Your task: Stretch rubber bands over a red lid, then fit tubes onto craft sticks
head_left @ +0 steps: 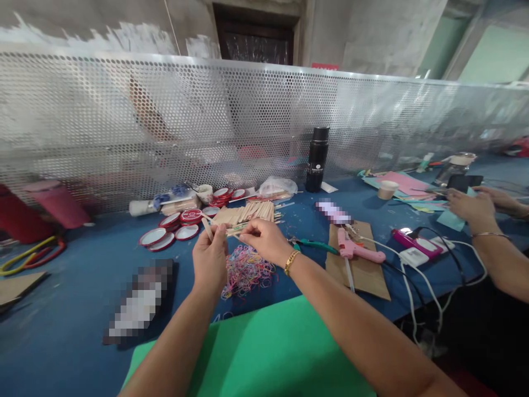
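My left hand (210, 256) is closed, and a flat wooden craft stick (207, 228) pokes up from its fingers. Close beside it, my right hand (266, 241), with a gold bracelet (291, 262) at the wrist, is pinched shut. A thin pale strip with some green spans the gap between the hands; what the right fingertips grip is too small to make out. Below the hands lies a heap of colourful small rubber bands (248, 271). Just behind them is a pile of craft sticks (257, 211). A green sheet (256, 353) lies under my forearms.
Red-rimmed round tins (187, 232) lie left of the sticks. A black bottle (317, 161) stands behind. To the right are green-handled pliers (316, 244), a pink glue gun (359, 252) on cardboard (374, 284), and white cables (413, 281). Another person's hands (473, 209) hold light-blue paper.
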Motion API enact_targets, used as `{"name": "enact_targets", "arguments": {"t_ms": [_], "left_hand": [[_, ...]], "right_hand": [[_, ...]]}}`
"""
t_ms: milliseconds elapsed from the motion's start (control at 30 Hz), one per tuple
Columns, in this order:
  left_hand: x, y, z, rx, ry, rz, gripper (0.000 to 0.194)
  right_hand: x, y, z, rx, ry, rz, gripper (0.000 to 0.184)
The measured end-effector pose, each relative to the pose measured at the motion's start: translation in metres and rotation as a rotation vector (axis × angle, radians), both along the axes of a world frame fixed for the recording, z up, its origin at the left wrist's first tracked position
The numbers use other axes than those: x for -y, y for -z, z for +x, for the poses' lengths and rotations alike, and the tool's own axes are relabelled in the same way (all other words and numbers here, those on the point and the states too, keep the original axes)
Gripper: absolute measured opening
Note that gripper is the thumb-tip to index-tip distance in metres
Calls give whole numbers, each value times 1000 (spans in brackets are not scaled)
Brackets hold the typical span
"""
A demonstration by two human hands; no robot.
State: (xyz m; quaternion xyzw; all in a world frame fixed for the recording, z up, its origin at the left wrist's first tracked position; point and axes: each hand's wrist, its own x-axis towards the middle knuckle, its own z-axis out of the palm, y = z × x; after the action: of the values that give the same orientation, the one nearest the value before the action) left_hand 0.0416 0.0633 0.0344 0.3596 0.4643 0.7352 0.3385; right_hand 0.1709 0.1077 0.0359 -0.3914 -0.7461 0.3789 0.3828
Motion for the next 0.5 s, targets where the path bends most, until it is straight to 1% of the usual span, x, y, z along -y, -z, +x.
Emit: {"name": "enact_targets", "arguments": {"t_ms": [133,233,400,500], "left_hand": [[0,-2,-5,0,-13,41,25],[-2,-2,-9,5,-13,38,25],[-3,-1,-10,13,-8,20,24],[-3,-3,-10,19,-22,38,21]], "right_hand": [[-4,8,4,-130,-48,-130,19],[-9,10,10,-167,-71,-170,25],[-13,13,16,-137,-87,-162,24],[-12,17,14,-72,-108,-122,15]]}}
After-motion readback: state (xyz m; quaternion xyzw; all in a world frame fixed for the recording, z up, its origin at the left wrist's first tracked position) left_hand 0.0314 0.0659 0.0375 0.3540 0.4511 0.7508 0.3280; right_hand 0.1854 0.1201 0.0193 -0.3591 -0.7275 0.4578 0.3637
